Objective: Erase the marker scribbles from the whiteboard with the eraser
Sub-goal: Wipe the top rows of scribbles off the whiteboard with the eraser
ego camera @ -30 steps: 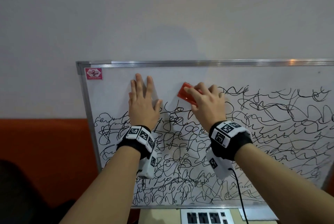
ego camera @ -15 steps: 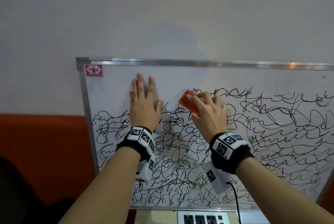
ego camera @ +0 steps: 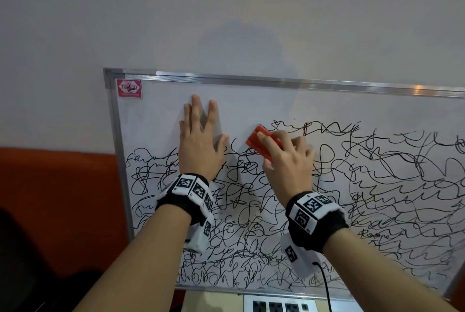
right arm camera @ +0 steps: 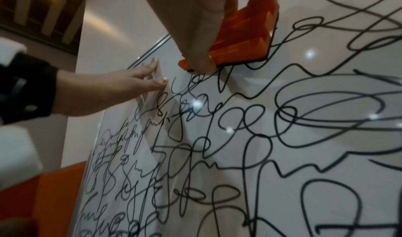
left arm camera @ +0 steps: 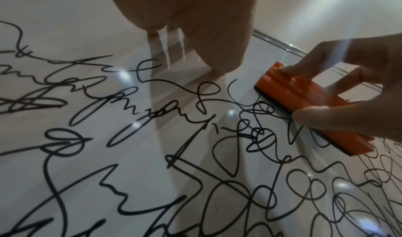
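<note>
A: Since a second ago, the eraser [ego camera: 264, 144] is found lower and further right on the whiteboard [ego camera: 156, 120], and a little more of the upper band is seen wiped.

B: And nearest the camera?

A: A white socket strip [ego camera: 279, 305] is seen on the pale worktop [ego camera: 214, 300] below the board's lower edge. Marker-patterned wrist bands [ego camera: 191, 189] are worn on both forearms, and a black cable [ego camera: 325, 286] is hung from the right one.

B: How is the grip described?

A: The orange eraser is grasped by the right hand [ego camera: 286, 158], fingers along one long side and thumb along the other, with its dark pad laid flat against the board. The left hand [ego camera: 200, 143] is released: its fingers are held straight and pressed flat on the cleaned area, just left of the eraser, not touching it.

B: And the board itself?

A: Black scribbles [ego camera: 352, 186] are spread over the middle and lower surface; the top-left strip is seen bare. A red sticker [ego camera: 128, 88] is fixed in the top-left corner, inside the metal frame [ego camera: 251, 80]. Behind, a pale wall [ego camera: 226, 9] is seen, and an orange panel [ego camera: 55, 198] at the left.
</note>
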`<state>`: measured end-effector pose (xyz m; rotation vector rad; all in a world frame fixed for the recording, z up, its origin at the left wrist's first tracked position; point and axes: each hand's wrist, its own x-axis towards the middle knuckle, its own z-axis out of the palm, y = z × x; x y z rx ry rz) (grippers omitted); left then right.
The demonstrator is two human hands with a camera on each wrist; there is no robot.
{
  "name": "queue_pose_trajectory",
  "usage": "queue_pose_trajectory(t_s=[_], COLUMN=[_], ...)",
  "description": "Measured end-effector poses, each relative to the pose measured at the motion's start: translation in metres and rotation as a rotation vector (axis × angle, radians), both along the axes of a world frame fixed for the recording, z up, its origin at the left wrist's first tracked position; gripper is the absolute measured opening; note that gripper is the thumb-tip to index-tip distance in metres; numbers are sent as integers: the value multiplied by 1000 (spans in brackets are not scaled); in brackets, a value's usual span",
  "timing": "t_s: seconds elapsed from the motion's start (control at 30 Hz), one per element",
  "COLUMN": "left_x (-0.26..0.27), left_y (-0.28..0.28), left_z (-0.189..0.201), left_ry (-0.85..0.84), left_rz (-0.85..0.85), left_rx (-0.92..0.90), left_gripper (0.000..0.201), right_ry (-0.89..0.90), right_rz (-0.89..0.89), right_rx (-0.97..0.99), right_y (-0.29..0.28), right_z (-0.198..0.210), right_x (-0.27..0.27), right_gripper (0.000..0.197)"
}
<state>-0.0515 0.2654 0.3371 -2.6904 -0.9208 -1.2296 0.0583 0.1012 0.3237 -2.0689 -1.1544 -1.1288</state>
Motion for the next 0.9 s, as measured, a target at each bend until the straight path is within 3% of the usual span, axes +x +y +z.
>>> queue_pose_trajectory(t_s=[0.17,0.33,0.53,0.73,0.9], left_x=[0,3,0,4,2], left_y=[-1,-4,-4,-5,-5], left_z=[1,1,0,0,-1], left_ry=[-34,-75,-78,-82,-107], left_rz=[-36,-44,-50,-33,-47], left_rx=[-27,-47,-36,-22,-13], left_gripper=[78,61,61,63,63], right_ry=[-54,-53,-166,-108,-163], right_rz=[60,110,113,78,107], right_rx=[-45,-90,-163,-89,-239], right_y=[10,25,9,21,7], right_z=[5,7,-5,22,-8], right_x=[-9,-14,-4,-13,-11], right_gripper=[61,64,63,62,73])
